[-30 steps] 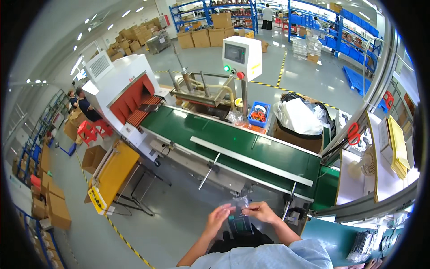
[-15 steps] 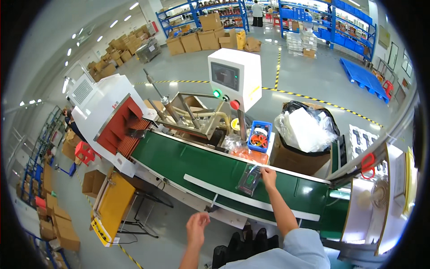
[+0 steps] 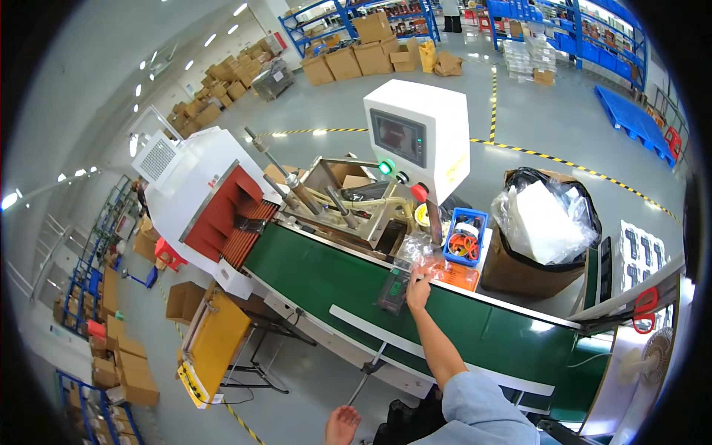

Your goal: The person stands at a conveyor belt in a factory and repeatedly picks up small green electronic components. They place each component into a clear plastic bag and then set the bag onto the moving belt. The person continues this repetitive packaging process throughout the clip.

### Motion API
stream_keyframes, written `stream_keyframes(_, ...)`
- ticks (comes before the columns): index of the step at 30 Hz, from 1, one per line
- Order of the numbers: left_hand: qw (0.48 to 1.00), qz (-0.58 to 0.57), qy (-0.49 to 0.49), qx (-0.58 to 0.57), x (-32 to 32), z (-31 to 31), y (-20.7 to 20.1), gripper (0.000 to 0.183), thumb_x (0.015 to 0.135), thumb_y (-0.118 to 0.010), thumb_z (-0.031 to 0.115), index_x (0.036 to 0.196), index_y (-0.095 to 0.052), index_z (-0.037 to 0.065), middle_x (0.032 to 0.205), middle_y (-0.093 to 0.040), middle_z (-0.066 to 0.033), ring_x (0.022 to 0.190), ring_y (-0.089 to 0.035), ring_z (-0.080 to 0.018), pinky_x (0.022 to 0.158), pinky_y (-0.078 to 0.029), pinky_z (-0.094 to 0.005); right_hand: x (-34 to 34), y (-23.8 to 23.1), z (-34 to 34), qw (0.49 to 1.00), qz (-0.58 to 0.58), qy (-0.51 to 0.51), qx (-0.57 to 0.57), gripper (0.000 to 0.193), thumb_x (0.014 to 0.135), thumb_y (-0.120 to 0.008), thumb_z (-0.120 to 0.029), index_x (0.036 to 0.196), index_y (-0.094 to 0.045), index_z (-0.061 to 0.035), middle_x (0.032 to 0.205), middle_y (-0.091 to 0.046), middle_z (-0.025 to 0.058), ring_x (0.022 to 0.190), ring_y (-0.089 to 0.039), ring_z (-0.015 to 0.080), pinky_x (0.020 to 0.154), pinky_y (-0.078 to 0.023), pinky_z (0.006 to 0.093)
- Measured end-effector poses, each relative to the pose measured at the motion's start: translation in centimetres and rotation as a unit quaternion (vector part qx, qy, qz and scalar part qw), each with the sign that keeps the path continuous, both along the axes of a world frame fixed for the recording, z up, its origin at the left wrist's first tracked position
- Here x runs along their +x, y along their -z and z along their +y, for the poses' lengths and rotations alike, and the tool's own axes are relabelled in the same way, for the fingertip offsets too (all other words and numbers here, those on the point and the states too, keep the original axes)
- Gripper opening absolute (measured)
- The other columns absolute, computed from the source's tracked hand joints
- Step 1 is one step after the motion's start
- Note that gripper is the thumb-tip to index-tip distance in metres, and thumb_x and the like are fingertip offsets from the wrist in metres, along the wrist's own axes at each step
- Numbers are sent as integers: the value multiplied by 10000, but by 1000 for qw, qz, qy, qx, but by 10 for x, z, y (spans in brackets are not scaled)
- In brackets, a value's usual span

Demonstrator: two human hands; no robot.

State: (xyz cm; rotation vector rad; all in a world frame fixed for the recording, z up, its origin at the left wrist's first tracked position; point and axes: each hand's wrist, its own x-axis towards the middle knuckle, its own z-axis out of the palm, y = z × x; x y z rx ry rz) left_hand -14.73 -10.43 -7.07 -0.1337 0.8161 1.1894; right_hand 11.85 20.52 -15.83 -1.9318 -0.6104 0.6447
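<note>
A dark, flat item in clear plastic wrapping (image 3: 391,291) lies on the green conveyor belt (image 3: 475,319). My right hand (image 3: 418,291) is over the belt, just right of the wrapped item's upper corner. Its fingers reach toward the belt's far edge and look apart, with nothing visible held. My left hand (image 3: 343,426) hangs low in front of the belt, palm up, fingers loosely bent and holding nothing. Farther left, another dark wrapped item (image 3: 251,224) rests on the rollers at the red-curtained mouth of the white tunnel machine (image 3: 194,189).
Beyond the belt stand a white control box (image 3: 415,137) on a post, a blue bin (image 3: 466,236) of small parts, an orange tray (image 3: 455,276) and a lined carton (image 3: 528,276) of plastic waste. A white guide rail (image 3: 437,352) runs along the near side. A yellow table (image 3: 219,334) stands at left.
My right hand and the wrapped item have moved left along the belt, and the fingers have come away from its corner. My left hand has dropped lower. The view has shifted.
</note>
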Motion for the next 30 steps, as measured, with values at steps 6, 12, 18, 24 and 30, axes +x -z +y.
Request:
stream_keyframes(6, 874, 268, 358, 190, 35, -16, -114, 253, 883, -465, 239, 970, -573, 27, 933, -592, -72, 889, -555, -201, 843, -415, -335, 21, -17, -108, 985, -4, -111, 134, 374, 830, -493, -329, 1028, -497, -11, 829, -571, 238, 801, -559, 387, 726, -429, 437)
stream_keyframes(12, 487, 23, 837, 249, 180, -97, -62, 295, 889, -479, 250, 1077, -535, 30, 1013, -572, -85, 933, -544, -162, 830, -424, -294, 69, -5, -410, 961, -16, -264, 77, 357, 830, -501, -292, 1034, -499, 0, 867, -558, 222, 828, -550, 360, 746, -423, 411)
stream_keyframes(18, 366, -58, 903, 218, 315, -251, -35, 307, 862, -526, 171, 1125, -488, 17, 1044, -553, -96, 970, -532, -183, 832, -438, -333, 122, -8, -750, 995, -3, 65, -81, 340, 831, -508, -256, 1041, -500, 11, 905, -544, 206, 854, -541, 334, 766, -418, 386)
stream_keyframes(24, 418, -14, 878, 232, 428, -363, -4, 437, 849, -556, 191, 1229, -403, 38, 1176, -474, -78, 1089, -463, -181, 901, -391, -349, 167, -37, -960, 914, -52, 398, -52, 325, 831, -516, -219, 1047, -502, 23, 943, -531, 190, 881, -532, 307, 786, -413, 360)
stream_keyframes(30, 485, 67, 868, 85, 586, -488, 25, 1132, 638, -724, 477, 1372, 37, 70, 1417, 29, -210, 1332, -2, -300, 1047, -64, -510, 345, -69, -1086, 811, -235, 536, 27, 311, 831, -524, -183, 1054, -503, 34, 981, -517, 174, 907, -523, 281, 806, -407, 335)
